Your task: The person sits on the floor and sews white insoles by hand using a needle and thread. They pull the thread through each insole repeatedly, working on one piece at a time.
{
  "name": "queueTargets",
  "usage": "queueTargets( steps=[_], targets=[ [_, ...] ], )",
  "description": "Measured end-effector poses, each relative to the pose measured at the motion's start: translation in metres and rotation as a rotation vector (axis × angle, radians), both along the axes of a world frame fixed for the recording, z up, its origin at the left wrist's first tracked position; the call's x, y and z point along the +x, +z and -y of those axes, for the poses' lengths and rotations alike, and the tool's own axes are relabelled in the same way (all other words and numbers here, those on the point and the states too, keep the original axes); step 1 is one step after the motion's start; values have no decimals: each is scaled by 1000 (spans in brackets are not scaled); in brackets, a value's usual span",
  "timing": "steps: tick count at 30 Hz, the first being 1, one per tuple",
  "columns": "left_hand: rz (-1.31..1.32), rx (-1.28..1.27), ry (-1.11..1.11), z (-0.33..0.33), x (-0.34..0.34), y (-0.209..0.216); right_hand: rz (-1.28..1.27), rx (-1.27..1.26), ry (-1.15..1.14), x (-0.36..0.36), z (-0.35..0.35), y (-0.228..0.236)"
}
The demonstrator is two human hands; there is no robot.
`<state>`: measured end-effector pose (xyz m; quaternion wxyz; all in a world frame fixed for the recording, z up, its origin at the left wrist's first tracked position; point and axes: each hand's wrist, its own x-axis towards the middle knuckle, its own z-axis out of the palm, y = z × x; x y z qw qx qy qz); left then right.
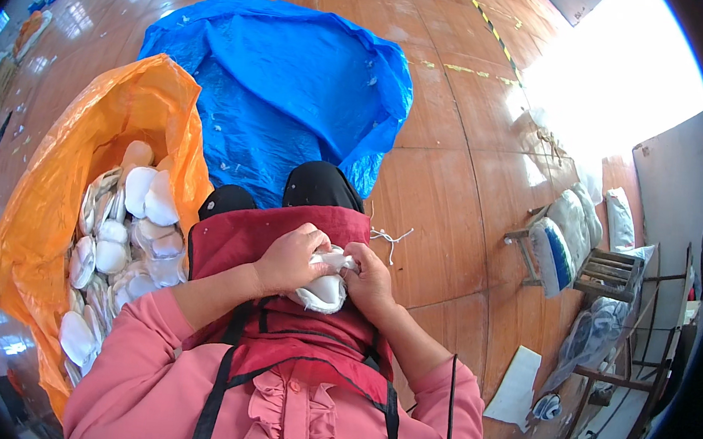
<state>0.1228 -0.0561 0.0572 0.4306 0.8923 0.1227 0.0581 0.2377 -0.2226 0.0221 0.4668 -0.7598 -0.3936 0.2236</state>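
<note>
Over the red apron on my lap, both hands hold one white padded, cup-shaped piece. My left hand grips its upper left edge, fingers closed on it. From the other side, my right hand pinches the upper right edge with thumb and fingers. Its upper part looks folded or bunched between my fingertips, while a rounded hollow shows below. Left of my lap, an open orange sack holds many similar white, rounded pieces, some in pairs. The fingers partly hide the held piece.
A large blue plastic sheet or sack spreads on the tiled floor beyond my knees. White string lies right of my lap. Further right stand a small wooden stool with cushions, a white sheet and a metal rack.
</note>
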Motion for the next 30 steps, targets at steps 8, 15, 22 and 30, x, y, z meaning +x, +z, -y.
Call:
queueTargets(
  steps=[8, 15, 22, 30],
  targets=[
    [-91, -27, 33, 6, 4, -8, 75, -106, 15, -1, -8, 6],
    [8, -2, 21, 15, -9, -11, -160, -130, -12, -5, 0, 13],
    [262, 101, 26, 26, -15, -14, -201, -20, 211, 15, 20, 8],
    [259, 114, 3, 19, -9, -20, 27, -46, 172, 13, 11, 4]
  ],
)
